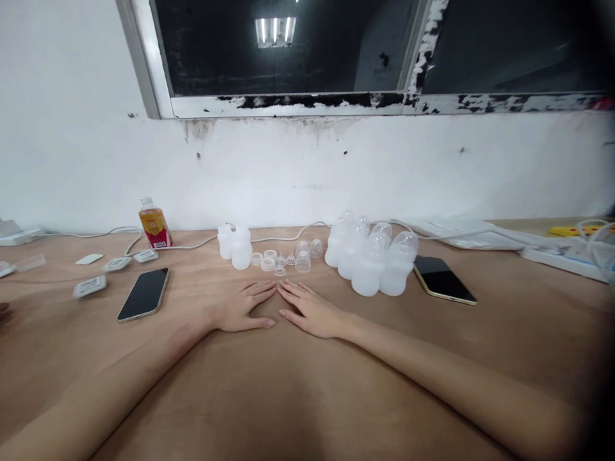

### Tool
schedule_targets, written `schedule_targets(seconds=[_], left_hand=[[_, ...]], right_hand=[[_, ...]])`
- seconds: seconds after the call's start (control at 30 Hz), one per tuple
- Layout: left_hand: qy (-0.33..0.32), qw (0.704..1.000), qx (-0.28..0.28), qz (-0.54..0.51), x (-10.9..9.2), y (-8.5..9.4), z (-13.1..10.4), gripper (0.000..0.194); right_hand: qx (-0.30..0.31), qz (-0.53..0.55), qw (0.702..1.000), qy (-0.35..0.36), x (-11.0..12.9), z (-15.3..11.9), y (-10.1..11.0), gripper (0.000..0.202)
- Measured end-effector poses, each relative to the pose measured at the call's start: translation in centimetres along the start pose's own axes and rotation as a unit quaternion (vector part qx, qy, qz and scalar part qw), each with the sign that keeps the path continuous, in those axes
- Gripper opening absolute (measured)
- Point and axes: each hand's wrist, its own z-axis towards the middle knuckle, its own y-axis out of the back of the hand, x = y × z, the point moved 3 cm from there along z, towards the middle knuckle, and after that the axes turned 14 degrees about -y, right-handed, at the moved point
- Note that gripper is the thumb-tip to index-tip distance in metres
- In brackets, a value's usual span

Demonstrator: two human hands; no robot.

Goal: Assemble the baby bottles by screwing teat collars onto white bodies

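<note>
My left hand [246, 307] lies flat on the brown table [298, 397], fingers stretched out, holding nothing. Opposite it, my right hand [310, 310] rests palm down in the same way, its fingertips close to those of the left. Just beyond the fingertips sit several clear bottle nipples [280, 267], white collar rings [268, 264] and clear dome caps [302, 260]. Two white bottle bodies without tops [241, 248] stand behind my left hand. To the right of my right hand several capped baby bottles [369, 266] stand upright in a cluster.
One phone [144, 294] lies at left, another phone [444, 280] right of the bottles. A drink bottle [155, 224] stands by the wall. Small white labelled packs [90, 286] lie at left. A cable [192, 246] runs along the back; a power strip [567, 261] lies far right.
</note>
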Motion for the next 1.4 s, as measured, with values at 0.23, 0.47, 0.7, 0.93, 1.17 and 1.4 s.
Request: schedule_targets(seconds=[0.23, 0.47, 0.7, 0.93, 1.17, 1.4], left_hand=[[0.014, 0.998, -0.039, 0.051, 0.3, 0.1, 0.4, 0.055], [0.067, 0.967, -0.138, 0.202, 3.3, 0.9, 3.7, 0.034], [0.08, 0.96, -0.122, 0.241, 1.4, 0.8, 2.8, 0.023], [0.086, 0.961, -0.183, 0.187, -0.6, 0.2, 1.6, 0.029], [0.113, 0.946, -0.303, 0.027, 2.1, -0.2, 1.1, 0.042], [0.167, 0.854, -0.402, -0.286, 3.4, 0.0, 0.8, 0.046]], right_hand=[[-0.067, 0.022, 0.997, -0.026, -0.4, 0.7, 0.5, 0.045], [-0.136, 0.019, 0.973, -0.185, -2.0, 5.8, 0.9, 0.033], [-0.153, 0.017, 0.972, -0.178, -1.5, 4.3, 1.2, 0.022], [-0.122, -0.017, 0.986, -0.115, -0.2, 1.4, 0.5, 0.026], [-0.14, 0.139, 0.972, -0.128, -1.5, 2.0, 0.7, 0.025], [-0.168, 0.402, 0.878, -0.2, -4.2, 3.4, -0.2, 0.022]])
